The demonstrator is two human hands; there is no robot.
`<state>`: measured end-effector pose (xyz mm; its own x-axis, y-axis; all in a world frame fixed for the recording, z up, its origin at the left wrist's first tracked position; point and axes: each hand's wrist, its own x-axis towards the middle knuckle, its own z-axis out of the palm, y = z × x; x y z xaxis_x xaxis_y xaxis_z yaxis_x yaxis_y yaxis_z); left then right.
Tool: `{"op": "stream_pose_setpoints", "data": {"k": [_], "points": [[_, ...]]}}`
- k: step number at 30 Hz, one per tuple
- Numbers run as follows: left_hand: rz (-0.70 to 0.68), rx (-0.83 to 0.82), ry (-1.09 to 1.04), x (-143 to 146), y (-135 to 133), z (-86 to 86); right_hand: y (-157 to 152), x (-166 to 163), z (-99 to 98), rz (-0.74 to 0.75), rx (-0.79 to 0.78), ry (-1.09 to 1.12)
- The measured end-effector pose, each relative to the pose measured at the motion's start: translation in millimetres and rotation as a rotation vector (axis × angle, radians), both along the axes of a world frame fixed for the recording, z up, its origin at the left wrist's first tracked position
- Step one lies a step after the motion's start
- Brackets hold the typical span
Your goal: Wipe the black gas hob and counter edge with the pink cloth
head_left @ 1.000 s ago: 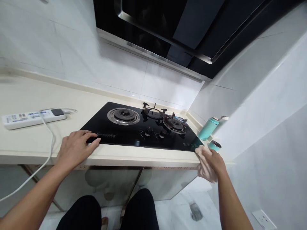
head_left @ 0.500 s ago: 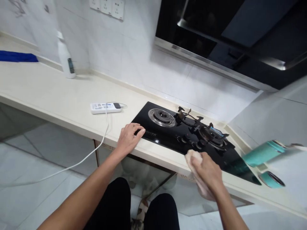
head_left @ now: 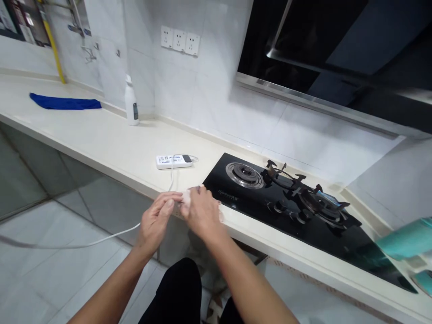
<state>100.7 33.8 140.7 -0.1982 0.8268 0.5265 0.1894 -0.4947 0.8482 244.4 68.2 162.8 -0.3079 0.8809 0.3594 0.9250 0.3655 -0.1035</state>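
Observation:
In the head view, a pale cloth (head_left: 186, 197) is bunched in my right hand (head_left: 202, 211), whose fingers are closed round it above the counter's front edge. Beside it, my left hand (head_left: 155, 220) has its fingers stretched out, with the fingertips touching the cloth's left side. The thumb lies apart from the cloth. Much of the cloth is hidden by my right hand; a little shows past its right side. Just right of my hands lies the black glass gas stove (head_left: 232, 204), with a burner (head_left: 245, 175) at its left end.
On the counter (head_left: 111, 148) lies a white power strip (head_left: 172, 162) with a cord (head_left: 111, 236) hanging over the front edge. A white spray bottle (head_left: 131, 103) and a blue cloth (head_left: 65, 102) are farther left. Teal containers (head_left: 410, 238) stand at right, under a range hood (head_left: 320, 58).
My right hand has moved left with the pale cloth, from the stove's front edge to my left hand. My left hand has come off the stove's corner. The view has shifted left.

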Motion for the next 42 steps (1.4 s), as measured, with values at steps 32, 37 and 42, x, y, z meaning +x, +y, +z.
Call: {"op": "stream_pose_setpoints", "data": {"k": [32,37,42], "points": [[-0.533,0.041,0.375,121,-29,-55.2,-227,390,-85.8,-0.782,0.192,0.694],[-0.493,0.148,0.390,118,-23,-47.6,-161,417,1.9,-0.745,0.281,0.384],[-0.381,0.085,0.361,82,-24,-57.7,-97,406,0.4,-0.923,-0.074,0.100]]}}
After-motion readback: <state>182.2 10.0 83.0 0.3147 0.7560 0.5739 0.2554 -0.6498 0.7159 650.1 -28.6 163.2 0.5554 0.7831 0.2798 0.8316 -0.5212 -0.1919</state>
